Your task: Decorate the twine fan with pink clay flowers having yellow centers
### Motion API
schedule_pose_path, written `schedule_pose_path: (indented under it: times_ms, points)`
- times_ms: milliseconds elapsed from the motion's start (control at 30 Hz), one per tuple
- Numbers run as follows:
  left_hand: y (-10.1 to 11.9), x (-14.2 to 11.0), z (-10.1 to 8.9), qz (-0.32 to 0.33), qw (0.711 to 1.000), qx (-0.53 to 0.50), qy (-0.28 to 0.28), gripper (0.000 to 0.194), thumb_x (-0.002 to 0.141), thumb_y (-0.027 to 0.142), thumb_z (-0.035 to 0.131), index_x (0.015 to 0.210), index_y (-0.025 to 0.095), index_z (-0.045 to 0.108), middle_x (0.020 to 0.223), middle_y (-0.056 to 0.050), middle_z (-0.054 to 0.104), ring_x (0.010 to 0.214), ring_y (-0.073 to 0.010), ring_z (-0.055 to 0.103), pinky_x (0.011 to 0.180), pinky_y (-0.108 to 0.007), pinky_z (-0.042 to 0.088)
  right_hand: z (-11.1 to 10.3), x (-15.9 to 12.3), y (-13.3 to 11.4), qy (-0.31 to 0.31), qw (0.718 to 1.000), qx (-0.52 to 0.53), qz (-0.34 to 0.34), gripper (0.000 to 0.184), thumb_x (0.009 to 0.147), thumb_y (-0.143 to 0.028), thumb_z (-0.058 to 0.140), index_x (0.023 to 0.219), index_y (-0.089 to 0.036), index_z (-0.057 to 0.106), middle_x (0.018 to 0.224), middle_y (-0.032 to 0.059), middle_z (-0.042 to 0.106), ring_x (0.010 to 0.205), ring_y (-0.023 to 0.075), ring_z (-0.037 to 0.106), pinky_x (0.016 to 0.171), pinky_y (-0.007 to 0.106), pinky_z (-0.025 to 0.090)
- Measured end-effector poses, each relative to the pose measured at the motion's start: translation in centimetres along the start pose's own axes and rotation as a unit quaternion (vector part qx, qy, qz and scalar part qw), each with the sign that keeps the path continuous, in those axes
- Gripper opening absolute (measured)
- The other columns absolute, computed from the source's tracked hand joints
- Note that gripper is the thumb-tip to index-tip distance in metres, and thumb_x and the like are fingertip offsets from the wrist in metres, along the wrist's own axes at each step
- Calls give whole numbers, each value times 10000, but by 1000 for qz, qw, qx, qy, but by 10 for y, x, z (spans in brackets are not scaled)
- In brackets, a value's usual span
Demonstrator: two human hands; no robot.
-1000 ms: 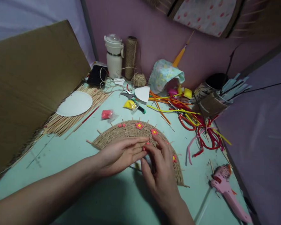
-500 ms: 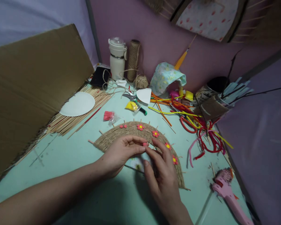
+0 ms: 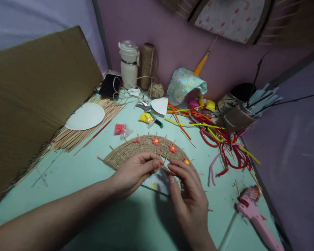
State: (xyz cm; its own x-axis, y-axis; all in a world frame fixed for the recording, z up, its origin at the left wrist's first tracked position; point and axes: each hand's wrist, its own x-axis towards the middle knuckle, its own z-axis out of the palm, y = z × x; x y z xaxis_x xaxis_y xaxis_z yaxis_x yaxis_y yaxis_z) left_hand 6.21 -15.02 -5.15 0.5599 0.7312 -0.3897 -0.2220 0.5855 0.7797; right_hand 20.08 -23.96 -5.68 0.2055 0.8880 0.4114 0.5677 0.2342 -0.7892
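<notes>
A half-round fan woven of jute twine (image 3: pixel 136 150) lies on the pale green table (image 3: pixel 75 174), with small red flowers (image 3: pixel 155 141) stuck along its rim and thin stick ends poking out. My left hand (image 3: pixel 134 172) rests over the fan's lower middle, fingertips pinched on a tiny pink-red piece (image 3: pixel 160 162). My right hand (image 3: pixel 189 195) lies just right of it, fingers curled above the fan's right side, thumb near a patterned paper (image 3: pixel 157 183) under the fan. What the right fingers hold, if anything, is hidden.
Cardboard sheet (image 3: pixel 34 94) leans at left, above a bundle of thin sticks (image 3: pixel 94 122) and a white paper disc (image 3: pixel 85 116). Behind: white bottle (image 3: pixel 128 64), twine spool (image 3: pixel 147 66), scissors (image 3: pixel 146 108), pipe cleaners (image 3: pixel 219 139). Pink glue gun (image 3: pixel 253 216) lies at right.
My left fingers went from lying flat on the fan to pinching a small pink piece. My right hand slid back and right, its fingers curling, uncovering more of the patterned paper.
</notes>
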Motion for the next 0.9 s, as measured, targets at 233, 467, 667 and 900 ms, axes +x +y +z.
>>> schedule_pose_path:
  times_ms: [233,467,667,900]
  points:
    - [-4,-1,-3,-51,997,-56,-28,256,640,298,834,774,138,685,696,3,609,677,-87,534,687,-249,430,-1,2,-2,10,1000,4,-19,257,879,-87,573,1093,-225,607,1091,69,640,1059,184,602,898,339,515]
    - [-9,0,-4,-68,994,-78,-35,256,613,212,851,818,141,715,783,-16,678,721,-90,592,719,-237,453,0,3,-3,27,997,-48,-56,296,839,-67,642,1095,-214,628,969,57,627,920,183,608,788,322,516]
    - [-12,2,-5,-37,997,-36,-49,262,617,255,853,776,146,676,765,-4,672,764,-112,618,770,-261,466,1,2,-2,34,994,-76,-66,302,836,-70,642,1100,-217,645,934,50,626,879,191,593,743,333,496]
    - [-9,2,-6,2,997,53,-48,226,635,243,820,768,152,662,769,2,665,791,-127,606,789,-281,458,1,3,-1,21,996,-65,-53,213,848,-60,624,1014,-191,647,921,45,634,881,171,584,747,304,481]
